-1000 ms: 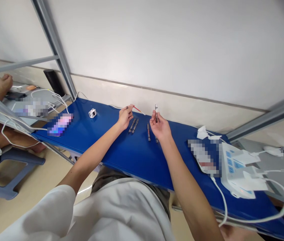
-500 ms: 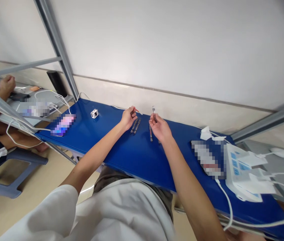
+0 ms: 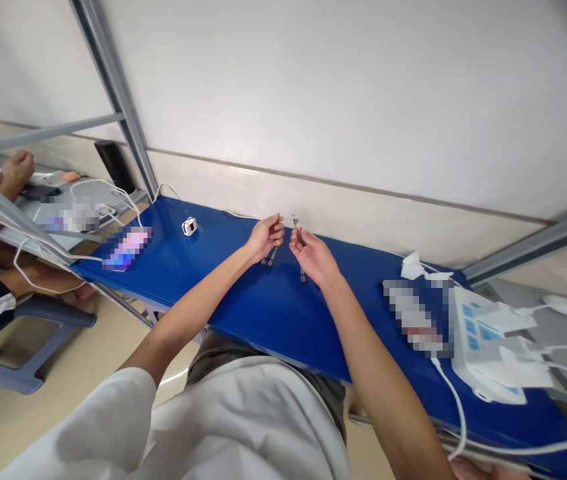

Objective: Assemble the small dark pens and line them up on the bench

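Observation:
My left hand (image 3: 267, 235) is closed in a pinch above the blue desk (image 3: 258, 307). Between its fingers a bit of a thin red pen refill (image 3: 273, 230) shows; the rest is hidden. Close on its right, my right hand (image 3: 313, 253) grips a clear and dark pen barrel (image 3: 296, 223), whose upper end points up towards the wall. The two hands are a small gap apart. Under my left hand lie two dark pens (image 3: 273, 257), partly covered. Another dark pen (image 3: 302, 274) lies beneath my right hand, mostly hidden.
A small white box-like gadget (image 3: 189, 227) and a blurred phone (image 3: 127, 249) are at the desk's left. To the right are a dark blurred device (image 3: 418, 317), a white power strip (image 3: 483, 340) and cables. Another person's hand (image 3: 18, 168) is at the neighbouring desk.
My hands have come closer together, the left shifting right and the right slightly left. The red refill is now more hidden, and the barrel leans more to the left.

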`<move>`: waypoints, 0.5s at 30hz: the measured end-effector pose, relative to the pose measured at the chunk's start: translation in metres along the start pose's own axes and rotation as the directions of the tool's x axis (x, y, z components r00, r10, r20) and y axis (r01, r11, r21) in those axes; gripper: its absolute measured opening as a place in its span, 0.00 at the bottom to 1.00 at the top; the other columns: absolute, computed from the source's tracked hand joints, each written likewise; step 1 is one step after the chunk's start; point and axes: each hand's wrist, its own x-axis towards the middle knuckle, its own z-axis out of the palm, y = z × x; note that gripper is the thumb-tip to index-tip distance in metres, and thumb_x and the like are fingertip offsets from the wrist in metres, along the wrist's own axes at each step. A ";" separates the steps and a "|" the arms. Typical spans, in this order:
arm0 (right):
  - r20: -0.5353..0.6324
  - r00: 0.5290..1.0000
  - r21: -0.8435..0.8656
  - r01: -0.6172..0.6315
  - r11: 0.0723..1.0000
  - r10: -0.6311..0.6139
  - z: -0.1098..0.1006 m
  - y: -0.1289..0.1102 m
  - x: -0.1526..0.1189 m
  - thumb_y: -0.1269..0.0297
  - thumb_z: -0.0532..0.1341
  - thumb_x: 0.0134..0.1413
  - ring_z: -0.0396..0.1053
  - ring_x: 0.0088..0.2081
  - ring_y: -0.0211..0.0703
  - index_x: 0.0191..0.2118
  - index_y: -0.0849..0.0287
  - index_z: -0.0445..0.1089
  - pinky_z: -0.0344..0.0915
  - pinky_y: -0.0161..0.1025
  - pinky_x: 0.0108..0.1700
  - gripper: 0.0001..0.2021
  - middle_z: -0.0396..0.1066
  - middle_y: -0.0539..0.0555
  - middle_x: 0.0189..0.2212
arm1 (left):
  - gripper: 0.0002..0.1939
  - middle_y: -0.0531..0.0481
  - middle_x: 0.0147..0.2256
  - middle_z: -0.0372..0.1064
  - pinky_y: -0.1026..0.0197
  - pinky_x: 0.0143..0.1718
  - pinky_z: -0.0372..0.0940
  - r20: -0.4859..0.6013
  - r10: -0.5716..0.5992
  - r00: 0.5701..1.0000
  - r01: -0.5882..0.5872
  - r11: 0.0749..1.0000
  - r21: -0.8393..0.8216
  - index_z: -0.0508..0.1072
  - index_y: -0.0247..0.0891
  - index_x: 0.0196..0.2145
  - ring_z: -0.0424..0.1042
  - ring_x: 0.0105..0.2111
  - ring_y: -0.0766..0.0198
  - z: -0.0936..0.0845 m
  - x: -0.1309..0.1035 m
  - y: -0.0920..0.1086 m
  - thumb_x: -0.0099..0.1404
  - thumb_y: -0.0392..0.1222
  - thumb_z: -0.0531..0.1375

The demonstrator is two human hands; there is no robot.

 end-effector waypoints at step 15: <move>0.140 0.989 -0.105 -0.029 0.994 0.044 0.000 0.006 -0.002 0.71 0.75 0.59 0.82 0.55 0.47 0.46 0.54 0.82 0.80 0.39 0.58 0.11 0.85 0.56 0.48 | 0.21 0.63 0.20 0.53 0.68 0.20 0.42 0.038 0.228 0.973 -0.227 0.916 0.329 0.78 0.35 0.37 0.47 0.18 0.76 0.001 -0.008 -0.002 0.65 0.54 0.78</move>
